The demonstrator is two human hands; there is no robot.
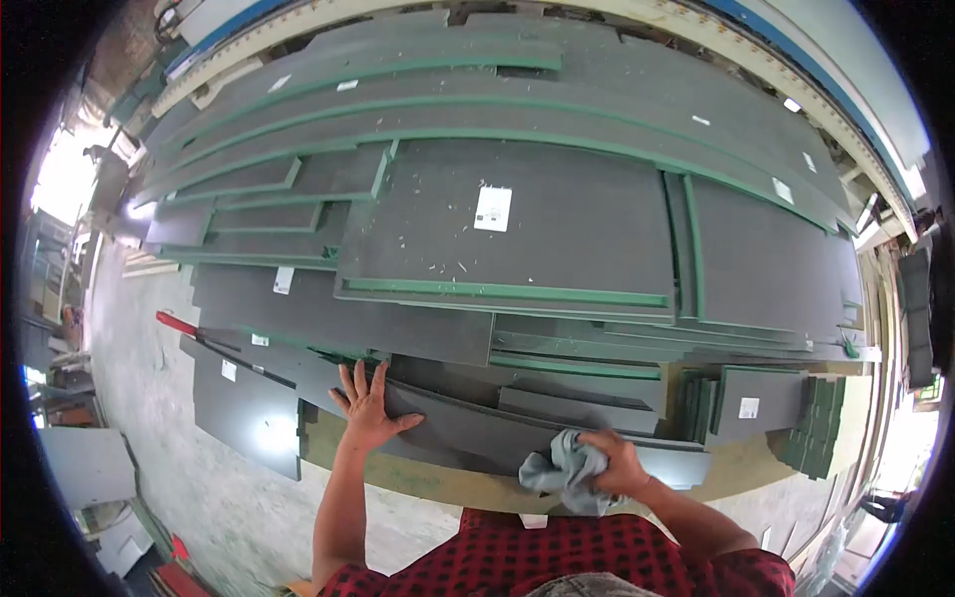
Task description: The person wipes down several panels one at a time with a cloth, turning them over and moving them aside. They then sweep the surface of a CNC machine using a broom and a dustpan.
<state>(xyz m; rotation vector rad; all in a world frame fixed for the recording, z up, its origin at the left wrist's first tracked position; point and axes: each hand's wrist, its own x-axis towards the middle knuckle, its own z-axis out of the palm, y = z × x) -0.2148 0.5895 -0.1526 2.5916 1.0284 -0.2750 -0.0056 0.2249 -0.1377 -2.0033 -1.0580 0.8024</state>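
Left hand: fingers wide on near dark panel. Right hand: gripping grey cloth. Risks: uneven pressure might skid panel; trapped grit might scratch.

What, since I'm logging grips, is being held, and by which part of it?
A crumpled grey cloth, gripped in a bunch at its right side by the right hand. The left hand rests open on a long dark panel.
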